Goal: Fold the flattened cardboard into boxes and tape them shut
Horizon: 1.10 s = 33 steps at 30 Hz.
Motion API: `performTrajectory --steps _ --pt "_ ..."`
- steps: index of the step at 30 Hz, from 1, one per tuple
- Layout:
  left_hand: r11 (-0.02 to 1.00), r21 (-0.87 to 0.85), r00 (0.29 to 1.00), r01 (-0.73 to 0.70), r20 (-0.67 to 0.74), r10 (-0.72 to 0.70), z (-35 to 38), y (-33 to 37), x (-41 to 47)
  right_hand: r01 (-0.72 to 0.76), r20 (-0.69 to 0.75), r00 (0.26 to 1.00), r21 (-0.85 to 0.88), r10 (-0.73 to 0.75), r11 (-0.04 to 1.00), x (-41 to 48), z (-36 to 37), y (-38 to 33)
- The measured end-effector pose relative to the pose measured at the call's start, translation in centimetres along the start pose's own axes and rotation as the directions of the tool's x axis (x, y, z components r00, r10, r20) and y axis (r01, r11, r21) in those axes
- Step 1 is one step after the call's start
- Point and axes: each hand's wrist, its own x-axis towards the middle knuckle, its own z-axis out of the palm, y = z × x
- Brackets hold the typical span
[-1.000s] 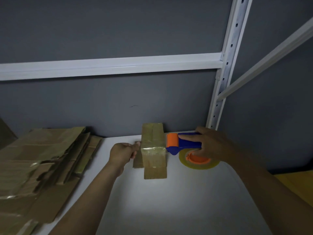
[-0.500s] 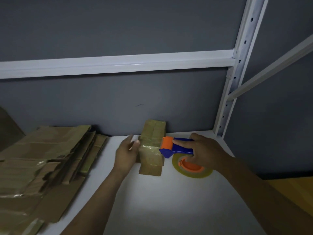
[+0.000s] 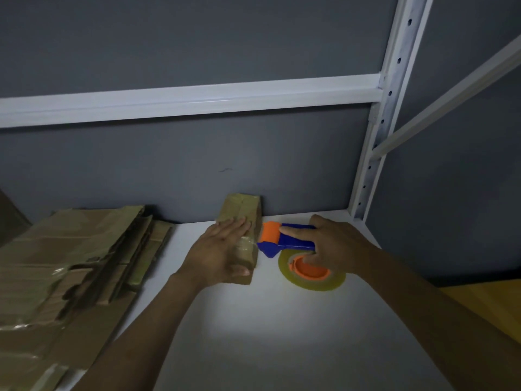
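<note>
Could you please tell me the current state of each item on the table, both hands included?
Small box: folded, taped across, lying on the table.
Left hand: flat, pressing on the box's top.
Right hand: grips the tape dispenser.
Tape dispenser: held, front end at the box's right side.
Tape roll: mounted on the dispenser.
Flattened cardboard: unfolded, stacked at the left.

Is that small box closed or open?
Closed: the box shows flaps down with shiny tape across, and the left hand lies flat on top.

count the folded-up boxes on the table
1: the small box under the left hand, on the far side. The flattened cardboard pile at left may hide more.
</note>
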Motion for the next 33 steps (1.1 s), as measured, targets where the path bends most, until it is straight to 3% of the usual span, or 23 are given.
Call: performTrajectory --steps 5,9,16,20,22,24,25,27,29,33 --pt "1.0 -0.023 1.0 -0.005 -0.008 0.005 0.3 0.3 0.5 0.005 -0.016 1.0 -0.204 -0.008 0.979 -1.7 -0.7 0.1" --pt "1.0 -0.03 1.0 0.002 0.015 -0.002 0.1 0.4 0.3 0.026 -0.027 0.999 -0.226 -0.033 0.974 -0.3 0.0 -2.4" --pt "0.999 -0.029 0.999 0.026 0.02 -0.026 -0.5 1.3 0.0 -0.084 -0.032 0.996 -0.154 0.08 0.985 2.3 -0.1 -2.0" --pt "0.992 -0.115 0.997 0.06 0.05 -0.055 -1.2 1.4 0.3 -0.206 0.009 0.978 0.116 0.207 0.972 1.8 -0.7 -0.3" --pt "0.961 -0.233 0.989 0.149 0.027 -0.147 -1.7 1.4 1.0 -0.331 0.101 0.941 0.468 0.323 0.819 1.0 -0.3 1.4" --pt "0.933 -0.302 0.973 0.195 -0.062 -0.223 -2.1 1.4 1.7 -0.374 0.212 0.913 0.775 0.348 0.51 0.1 0.8 2.4" --pt "0.931 -0.299 0.965 0.207 -0.096 -0.245 -2.4 1.4 2.0 -0.383 0.245 0.902 0.834 0.355 0.397 -0.1 1.3 2.6" --pt "0.919 -0.304 0.958 0.252 -0.059 -0.282 -2.6 1.3 2.4 -0.399 0.274 0.882 0.867 0.384 0.298 -0.6 2.3 3.0" --pt "0.849 -0.417 0.939 0.325 0.034 -0.343 -2.2 1.3 2.4 -0.431 0.279 0.862 0.843 0.424 0.32 -0.7 3.3 3.9" --pt "0.774 -0.522 0.918 0.357 0.044 -0.394 -1.2 2.1 1.9 -0.508 0.172 0.844 0.557 0.508 0.657 0.3 5.1 4.1"
